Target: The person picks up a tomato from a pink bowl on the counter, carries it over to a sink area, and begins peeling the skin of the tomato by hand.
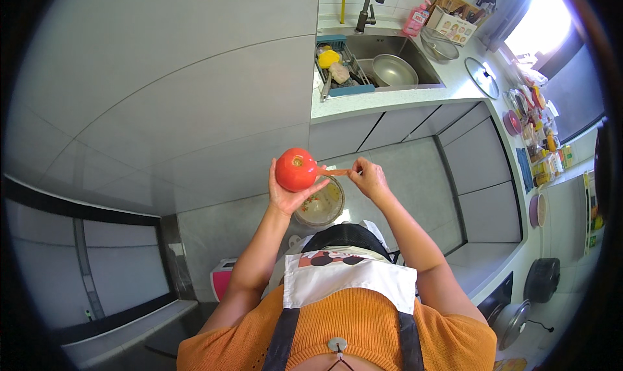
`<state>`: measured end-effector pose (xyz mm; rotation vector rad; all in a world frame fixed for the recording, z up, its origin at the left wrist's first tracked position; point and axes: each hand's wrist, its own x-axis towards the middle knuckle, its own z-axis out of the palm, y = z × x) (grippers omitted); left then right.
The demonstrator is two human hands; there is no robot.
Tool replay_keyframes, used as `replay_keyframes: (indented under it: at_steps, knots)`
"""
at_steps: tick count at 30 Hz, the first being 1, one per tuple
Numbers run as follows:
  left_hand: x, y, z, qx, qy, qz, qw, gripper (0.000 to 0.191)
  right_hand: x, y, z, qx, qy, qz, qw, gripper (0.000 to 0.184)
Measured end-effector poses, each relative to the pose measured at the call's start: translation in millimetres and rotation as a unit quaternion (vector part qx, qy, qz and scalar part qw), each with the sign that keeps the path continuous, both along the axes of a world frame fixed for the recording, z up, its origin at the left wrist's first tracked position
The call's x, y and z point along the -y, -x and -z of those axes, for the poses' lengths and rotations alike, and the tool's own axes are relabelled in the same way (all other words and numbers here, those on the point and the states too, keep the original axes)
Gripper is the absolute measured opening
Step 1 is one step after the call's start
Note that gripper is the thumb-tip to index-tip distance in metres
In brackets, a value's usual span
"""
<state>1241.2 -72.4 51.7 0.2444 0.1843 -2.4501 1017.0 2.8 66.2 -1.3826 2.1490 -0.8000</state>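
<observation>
A large red tomato (296, 170) rests in my left hand (287, 195), its stem end facing up. From its right side a thin strip of tomato skin (333, 172) stretches across to my right hand (370, 177), where the fingertips pinch its end. Below the hands, a round bin (320, 206) with a clear liner stands on the floor, partly hidden by my left hand and the strip.
Ahead is a steel sink (428, 66) holding a metal bowl (395, 70) and a blue dish rack (351, 89). A glass lid (482, 78) and a strainer (439, 44) lie on the counter (389, 102). A pink box-like object (222, 279) stands at left.
</observation>
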Motion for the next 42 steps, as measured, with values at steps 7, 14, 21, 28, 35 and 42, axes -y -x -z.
replay_keyframes:
  at_steps: [7, 14, 21, 28, 35, 42]
  knots:
    - [-3, -13, 9, -0.025, -0.01, 0.061, 0.998, 0.083, 21, 2, -22, 0.16, 0.088, 0.056, 0.982, 0.02]
    - [-1, -8, 32, 0.054, 0.119, 0.136, 0.982, 0.08, 27, -17, -58, 0.396, 0.116, 0.004, 0.911, 0.011]
    - [-3, 0, 41, 0.12, 0.134, 0.174, 0.968, 0.074, 24, -25, -90, 0.407, 0.163, -0.026, 0.898, 0.011]
    - [-4, 5, 40, 0.17, 0.084, 0.087, 0.978, 0.07, 9, -21, -71, 0.248, 0.105, -0.076, 0.96, 0.006]
    - [6, -2, 32, 0.148, 0.034, 0.025, 0.988, 0.067, -6, -28, -53, 0.005, 0.0, -0.182, 0.983, 0.014]
    - [3, 0, 10, 0.154, 0.05, 0.016, 0.987, 0.067, -7, -34, -49, -0.046, 0.023, -0.206, 0.977, 0.012]
